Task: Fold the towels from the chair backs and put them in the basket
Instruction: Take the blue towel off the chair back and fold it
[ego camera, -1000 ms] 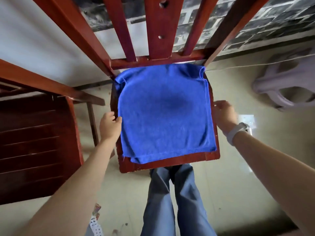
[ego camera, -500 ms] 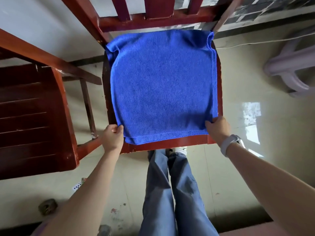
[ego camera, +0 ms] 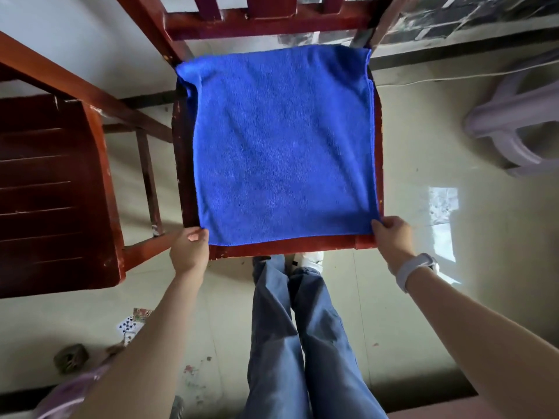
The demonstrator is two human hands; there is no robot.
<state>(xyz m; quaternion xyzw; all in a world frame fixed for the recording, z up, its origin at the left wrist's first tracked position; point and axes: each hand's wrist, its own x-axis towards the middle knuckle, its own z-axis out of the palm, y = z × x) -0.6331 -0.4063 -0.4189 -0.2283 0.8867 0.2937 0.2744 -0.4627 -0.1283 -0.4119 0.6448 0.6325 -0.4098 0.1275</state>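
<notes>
Head view: both hands, left hand (ego camera: pixel 189 247) and right hand (ego camera: pixel 393 237), pinching blue towel (ego camera: pixel 282 146) near corners on chair seat (ego camera: pixel 290 246).

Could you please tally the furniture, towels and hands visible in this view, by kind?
Red wooden chairs: 2, the one under the towel and another at the left
Pale plastic stool: 1
Blue towel: 1
Hands: 2, left hand and right hand, each pinching a near towel corner
Total: 6
</notes>
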